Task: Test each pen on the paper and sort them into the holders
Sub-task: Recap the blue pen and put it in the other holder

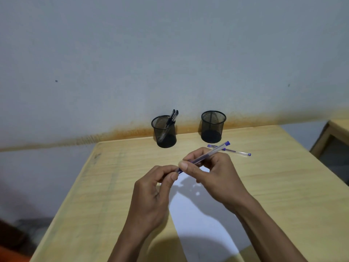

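Note:
Both hands hold one blue pen above the white paper. My right hand grips its clear barrel, the blue end pointing up and right. My left hand pinches the pen's lower end, where the cap sits. A second blue pen lies on the table behind my right hand. Two black mesh holders stand at the back edge. The left holder has a few black pens in it. The right holder shows no pens.
The wooden table stands against a grey wall. Another wooden piece of furniture is at the right edge. Bare tabletop lies to the left and right of the paper.

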{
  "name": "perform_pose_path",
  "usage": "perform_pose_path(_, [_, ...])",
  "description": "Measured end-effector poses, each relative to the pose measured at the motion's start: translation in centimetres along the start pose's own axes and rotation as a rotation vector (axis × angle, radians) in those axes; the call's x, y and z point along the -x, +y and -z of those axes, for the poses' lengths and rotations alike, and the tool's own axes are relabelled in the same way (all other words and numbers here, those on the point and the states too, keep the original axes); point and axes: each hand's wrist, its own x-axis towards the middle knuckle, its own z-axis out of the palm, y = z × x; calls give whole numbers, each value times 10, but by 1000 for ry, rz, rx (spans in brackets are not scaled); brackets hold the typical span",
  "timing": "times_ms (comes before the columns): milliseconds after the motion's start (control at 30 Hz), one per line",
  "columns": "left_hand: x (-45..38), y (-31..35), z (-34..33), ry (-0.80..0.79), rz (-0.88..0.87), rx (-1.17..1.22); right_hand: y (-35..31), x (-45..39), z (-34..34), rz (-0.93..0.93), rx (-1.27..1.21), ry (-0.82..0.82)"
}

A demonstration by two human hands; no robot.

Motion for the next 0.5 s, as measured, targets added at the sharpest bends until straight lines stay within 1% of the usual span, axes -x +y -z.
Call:
perform_pose_path(133, [-3,0,1,17,43,19,1,-5,4,-43,-174,40])
perform_pose_path(233, [-10,2,1,29,48,34,3,-9,0,-16,-217,102])
perform_pose_path(333, [-14,1,0,37,69,17,10,-11,-7,-27,-227,142])
perform_pose_path(400, [-14,0,1,27,94,-2,15,-14,-8,-72,-229,140])
perform_pose_path(500, [-13,-2,0,4,146,4,18,-14,-5,-199,-301,159])
